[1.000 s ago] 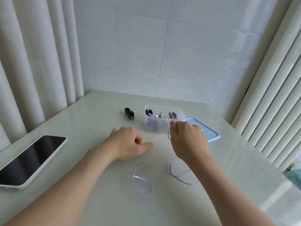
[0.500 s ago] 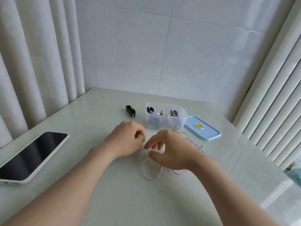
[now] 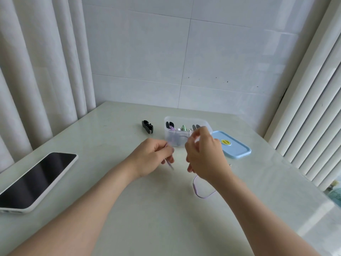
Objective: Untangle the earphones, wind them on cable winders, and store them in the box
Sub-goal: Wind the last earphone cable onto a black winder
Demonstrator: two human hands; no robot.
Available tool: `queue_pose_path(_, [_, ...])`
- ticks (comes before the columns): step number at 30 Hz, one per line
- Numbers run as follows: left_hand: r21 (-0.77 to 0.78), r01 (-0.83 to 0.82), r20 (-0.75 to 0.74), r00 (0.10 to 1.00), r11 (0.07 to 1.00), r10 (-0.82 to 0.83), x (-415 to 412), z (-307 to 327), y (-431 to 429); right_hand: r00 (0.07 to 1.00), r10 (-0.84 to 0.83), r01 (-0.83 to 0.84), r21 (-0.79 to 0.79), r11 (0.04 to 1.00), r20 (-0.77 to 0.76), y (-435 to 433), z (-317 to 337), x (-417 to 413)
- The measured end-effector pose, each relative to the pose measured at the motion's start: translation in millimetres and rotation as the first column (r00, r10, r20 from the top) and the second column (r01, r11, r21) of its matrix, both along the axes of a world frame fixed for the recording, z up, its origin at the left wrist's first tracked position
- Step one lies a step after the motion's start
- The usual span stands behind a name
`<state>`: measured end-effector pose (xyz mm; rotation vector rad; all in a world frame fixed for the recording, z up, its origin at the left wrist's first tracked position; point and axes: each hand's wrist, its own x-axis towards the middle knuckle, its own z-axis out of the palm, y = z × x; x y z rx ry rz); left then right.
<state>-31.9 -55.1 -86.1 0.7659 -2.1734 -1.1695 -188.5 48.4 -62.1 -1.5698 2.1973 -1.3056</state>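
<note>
A thin lilac earphone cable [image 3: 200, 193] lies in a loop on the table below my right wrist. My left hand [image 3: 154, 156] pinches one end of that cable, and a short piece with the plug hangs under its fingers. My right hand [image 3: 203, 154] is raised just in front of the clear plastic box [image 3: 171, 137], its thumb and fingers pinching another stretch of the cable. The box holds several wound earphones on winders. A black cable winder [image 3: 147, 126] lies left of the box.
The box's light blue lid [image 3: 238, 149] lies flat to the right of the box. A dark-screened phone in a white case [image 3: 35, 180] rests at the table's left edge. Curtains hang on both sides, with a tiled wall behind.
My right hand lifted from the table toward the box, pulling the cable up. My left hand now pinches the cable end, and the loop has shifted right under my right wrist.
</note>
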Motion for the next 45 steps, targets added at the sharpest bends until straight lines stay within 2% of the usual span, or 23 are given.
queue_pose_path(3, [0.116,-0.029,-0.097,0.994,0.993,0.041,-1.6,1.2,-0.8,0.990,-0.135,0.130,-0.083,0.988,-0.047,-0.6,-0.1,0.1])
queue_pose_path(5, [0.138,-0.047,-0.143,0.988,0.989,0.067,-2.1,-1.5,-3.1,0.966,-0.223,0.222,-0.023,0.975,-0.131,0.9,-2.1,-1.8])
queue_pose_path(7, [0.021,-0.054,-0.116,0.992,0.998,0.056,-3.8,-6.0,-4.2,0.943,-0.236,0.256,0.060,0.965,-0.234,1.8,-5.5,-3.8])
queue_pose_path(10, [-0.226,-0.095,-0.037,0.995,0.969,0.089,-10.2,-11.6,0.5,0.953,-0.029,0.040,0.032,0.999,-0.301,0.9,-12.6,-1.3])
queue_pose_path(12, [-0.342,-0.119,-0.055,0.993,0.932,0.107,-12.5,-12.7,3.5,0.961,0.112,-0.124,-0.031,0.992,-0.251,-2.5,-16.8,7.1])
queue_pose_path(13, [-0.401,-0.125,-0.063,0.992,0.907,0.109,-12.4,-13.7,3.3,0.970,0.139,-0.150,-0.042,0.988,-0.201,-4.5,-18.9,12.0])
queue_pose_path(15, [-0.489,-0.138,-0.068,0.990,0.861,0.119,-11.5,-16.0,2.0,0.983,0.121,-0.123,-0.013,0.992,-0.135,-11.4,-26.1,17.9])
queue_pose_path(16, [-0.503,-0.157,-0.080,0.988,0.850,0.135,-10.7,-17.9,0.5,0.982,0.098,-0.098,0.010,0.995,-0.163,-16.0,-29.9,17.9])
queue_pose_path(19, [-0.517,-0.284,-0.143,0.959,0.808,0.246,-10.4,-21.6,-4.6,0.958,0.038,-0.029,0.035,0.999,-0.283,-23.4,-37.9,13.5])
queue_pose_path(21, [-0.498,-0.382,-0.127,0.920,0.779,0.370,-12.1,-21.6,-12.3,0.965,-0.013,0.014,-0.001,1.000,-0.262,-25.1,-38.1,9.0])
queue_pose_path(23, [-0.487,-0.412,-0.003,0.883,0.770,0.470,-15.7,-18.3,-21.1,0.968,-0.070,0.063,-0.037,0.997,-0.241,-26.6,-36.7,4.0])
queue_pose_path(26, [-0.450,-0.371,0.262,0.815,0.812,0.517,-25.4,-8.8,-32.0,0.964,-0.127,0.105,-0.104,0.989,-0.232,-31.4,-36.0,-2.6])
queue_pose_path(28, [-0.440,-0.373,0.350,0.767,0.817,0.538,-35.3,-5.0,-40.9,0.972,-0.126,0.106,-0.108,0.989,-0.200,-34.4,-38.3,-4.9])
queue_pose_path(31, [-0.458,-0.397,0.350,0.742,0.795,0.573,-50.9,-5.8,-58.8,0.970,-0.133,0.135,-0.004,0.991,-0.205,-35.8,-40.9,-2.8])
queue_pose_path(33, [-0.478,-0.397,0.366,0.721,0.784,0.588,-60.0,-8.9,-72.3,0.967,-0.131,0.132,-0.010,0.991,-0.217,-38.0,-42.6,-2.5])
queue_pose_path(36, [-0.524,-0.389,0.412,0.663,0.758,0.625,-70.6,-15.4,-88.1,0.986,-0.042,0.036,-0.044,0.998,-0.164,-43.5,-44.6,-6.7])
queue_pose_path(41, [-0.508,-0.542,0.252,0.650,0.669,0.717,-85.1,-19.6,-97.2,1.000,-0.007,0.005,-0.120,0.993,-0.017,-48.9,-48.3,-15.7])
queue_pose_path(45, [-0.482,-0.566,0.230,0.654,0.669,0.720,-87.2,-15.8,-89.6,1.000,0.002,-0.005,-0.152,0.988,-0.016,-48.9,-48.2,-17.2])
